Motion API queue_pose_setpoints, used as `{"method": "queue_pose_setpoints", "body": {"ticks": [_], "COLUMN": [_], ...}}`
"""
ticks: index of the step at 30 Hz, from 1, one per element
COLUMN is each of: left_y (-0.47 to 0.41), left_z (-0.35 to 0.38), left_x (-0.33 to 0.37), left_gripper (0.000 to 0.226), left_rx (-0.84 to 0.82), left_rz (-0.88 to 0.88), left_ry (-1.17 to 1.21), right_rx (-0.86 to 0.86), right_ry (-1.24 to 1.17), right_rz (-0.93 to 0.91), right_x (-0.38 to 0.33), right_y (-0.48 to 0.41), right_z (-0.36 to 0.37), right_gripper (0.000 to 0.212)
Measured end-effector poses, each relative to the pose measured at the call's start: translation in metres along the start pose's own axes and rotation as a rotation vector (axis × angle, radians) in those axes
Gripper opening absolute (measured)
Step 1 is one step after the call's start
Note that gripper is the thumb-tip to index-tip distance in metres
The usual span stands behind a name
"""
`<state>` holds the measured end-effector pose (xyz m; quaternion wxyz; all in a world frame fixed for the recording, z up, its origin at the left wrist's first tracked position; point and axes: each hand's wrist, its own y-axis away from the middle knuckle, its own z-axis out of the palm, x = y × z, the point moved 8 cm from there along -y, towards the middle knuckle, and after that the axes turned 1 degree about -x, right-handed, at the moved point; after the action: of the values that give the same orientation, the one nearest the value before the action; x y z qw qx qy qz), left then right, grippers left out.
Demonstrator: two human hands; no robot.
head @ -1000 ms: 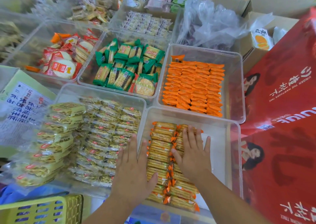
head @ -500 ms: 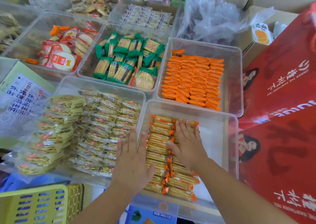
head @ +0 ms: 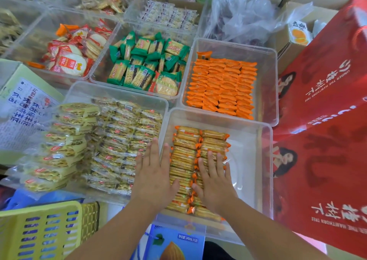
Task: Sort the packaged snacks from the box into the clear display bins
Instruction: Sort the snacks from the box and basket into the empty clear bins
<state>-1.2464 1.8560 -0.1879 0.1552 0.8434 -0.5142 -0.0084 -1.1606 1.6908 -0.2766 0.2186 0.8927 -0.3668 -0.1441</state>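
1. My left hand [head: 155, 180]: fingers straight, slightly spread, lying flat across the left wall of the near clear bin [head: 253, 182].
2. My right hand [head: 215, 182]: fingers straight, pressing flat on the snack packets [head: 185, 156]; nothing gripped.
3. Packets sit in two columns in that bin's left half.
4. Behind: bin of orange packets [head: 222, 87].

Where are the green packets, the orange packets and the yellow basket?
green packets [head: 137, 75], head view, pile's middle.
orange packets [head: 222, 87], head view, middle rows.
yellow basket [head: 40, 230], head view, slotted side.
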Motion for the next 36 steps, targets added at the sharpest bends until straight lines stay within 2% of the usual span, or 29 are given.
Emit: {"method": "queue_pose_setpoints", "body": {"ticks": [3, 5, 7, 8, 10, 12, 14, 18, 21, 23, 26, 27, 29, 33, 36], "left_y": [0.000, -0.001, 0.000, 0.000, 0.000, -0.001, -0.002, -0.001, -0.001, -0.001, -0.001, -0.001, -0.001, -0.001, -0.001], "left_z": [0.000, -0.001, -0.001, -0.001, -0.001, -0.001, 0.000, 0.000, 0.000, 0.000, -0.001, -0.001, 0.000, 0.000, 0.000], "left_x": [0.000, 0.000, 0.000, -0.001, -0.001, -0.001, -0.002, -0.002, -0.002, -0.002, -0.002, -0.002, -0.002, -0.002, -0.002], "left_gripper": [0.110, 0.110, 0.108, 0.107, 0.106, 0.106, 0.107, 0.107, 0.107, 0.107, 0.107, 0.107, 0.106, 0.106, 0.107], "left_rx": [0.006, 0.021, 0.031, 0.036, 0.039, 0.041, 0.041, 0.047, 0.047, 0.047, 0.044, 0.040, 0.038, 0.040, 0.037], "left_rz": [0.000, 0.005, 0.008, 0.010, 0.011, 0.011, 0.011, 0.010, 0.013, 0.011, 0.011, 0.011, 0.015, 0.014, 0.012], "left_ry": [-0.007, 0.009, 0.007, 0.005, 0.002, -0.002, -0.009, -0.012, -0.019, -0.012, 0.001, 0.001, 0.002, 0.018, 0.014], "right_rx": [0.002, 0.086, 0.188, 0.175, 0.049, -0.038, -0.058, 0.015, -0.017, -0.024, 0.043, 0.061, 0.053, 0.013, 0.027], "right_ry": [-0.169, -0.330, -0.517, -0.640, -0.925, -1.045, -1.032, -0.924, -0.807, -0.785, -0.703, -0.704, -0.745, -0.736, -0.756], "right_rz": [-0.045, -0.006, 0.138, 0.234, 0.423, 0.548, 0.591, 0.480, 0.386, 0.398, 0.422, 0.392, 0.297, 0.236, 0.237], "right_x": [0.004, 0.012, 0.025, 0.032, 0.041, 0.048, 0.051, 0.044, 0.037, 0.039, 0.043, 0.040, 0.027, 0.016, 0.025], "right_y": [0.006, 0.015, 0.027, 0.033, 0.045, 0.053, 0.055, 0.044, 0.033, 0.033, 0.036, 0.035, 0.031, 0.023, 0.019], "right_z": [-0.012, -0.028, -0.036, -0.033, -0.016, 0.001, 0.008, 0.000, -0.009, -0.009, -0.012, -0.013, -0.015, -0.014, -0.017], "right_gripper": [0.080, 0.078, 0.082, 0.084, 0.087, 0.091, 0.094, 0.065, 0.072, 0.078, 0.112, 0.123, 0.134, 0.132, 0.116]}}
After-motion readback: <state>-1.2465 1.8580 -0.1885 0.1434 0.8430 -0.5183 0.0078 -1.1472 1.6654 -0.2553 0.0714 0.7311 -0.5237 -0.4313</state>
